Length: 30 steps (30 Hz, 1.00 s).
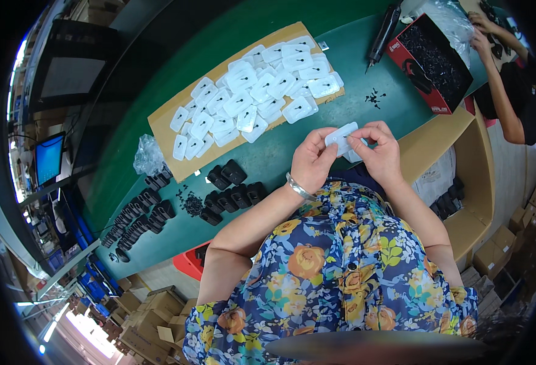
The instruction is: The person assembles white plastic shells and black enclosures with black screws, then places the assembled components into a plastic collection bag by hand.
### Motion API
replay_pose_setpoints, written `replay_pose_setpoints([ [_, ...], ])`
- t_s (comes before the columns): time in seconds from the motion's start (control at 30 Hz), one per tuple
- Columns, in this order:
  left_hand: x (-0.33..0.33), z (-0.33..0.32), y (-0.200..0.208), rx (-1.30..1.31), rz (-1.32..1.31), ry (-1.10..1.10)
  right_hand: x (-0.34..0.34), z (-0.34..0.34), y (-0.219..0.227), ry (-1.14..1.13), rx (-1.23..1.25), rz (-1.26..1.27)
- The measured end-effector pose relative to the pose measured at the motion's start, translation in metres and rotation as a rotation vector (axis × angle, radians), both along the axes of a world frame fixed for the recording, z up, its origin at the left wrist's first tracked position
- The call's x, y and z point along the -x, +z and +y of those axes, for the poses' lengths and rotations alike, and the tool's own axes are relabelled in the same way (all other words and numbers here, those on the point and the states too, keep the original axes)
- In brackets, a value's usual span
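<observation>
White piece between hands: left hand gripping edge, right hand pinching other end. Pile on cardboard, 10 o'clock from hands, looks done. Held piece, loose black parts at 1 o'clock: seemingly left.

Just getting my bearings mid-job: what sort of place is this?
Probably a factory assembly or packing workshop: rows of black parts on a green worktable, a cardboard sheet spread with many similar white pieces, and stacked cardboard boxes beyond.
</observation>
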State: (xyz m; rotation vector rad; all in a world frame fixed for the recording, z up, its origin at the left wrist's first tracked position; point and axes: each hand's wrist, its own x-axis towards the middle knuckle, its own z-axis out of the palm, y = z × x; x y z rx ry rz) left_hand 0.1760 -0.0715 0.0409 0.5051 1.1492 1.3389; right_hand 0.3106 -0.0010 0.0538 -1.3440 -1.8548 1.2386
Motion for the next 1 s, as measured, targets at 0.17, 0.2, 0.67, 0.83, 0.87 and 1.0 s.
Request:
replay_pose_setpoints([
  [0.17,0.002,-0.002,0.001,0.009,0.005,-0.005,0.000,0.001,0.001,0.065,-0.124,-0.031],
  [0.2,0.002,0.000,0.004,0.032,0.007,0.002,0.001,0.002,0.002,0.066,-0.121,-0.031],
  [0.67,0.006,0.005,-0.003,0.103,-0.058,-0.024,0.005,0.011,0.019,0.266,-0.414,-0.259],
  [0.83,0.008,0.006,0.000,0.186,-0.138,-0.035,0.003,0.021,0.017,0.381,-0.517,-0.263],
  [0.87,0.008,0.006,0.000,0.186,-0.138,-0.034,0.002,0.023,0.017,0.429,-0.544,-0.244],
  [1.0,0.010,0.008,0.002,0.155,-0.193,-0.046,0.000,0.034,0.023,0.543,-0.592,-0.210],
])
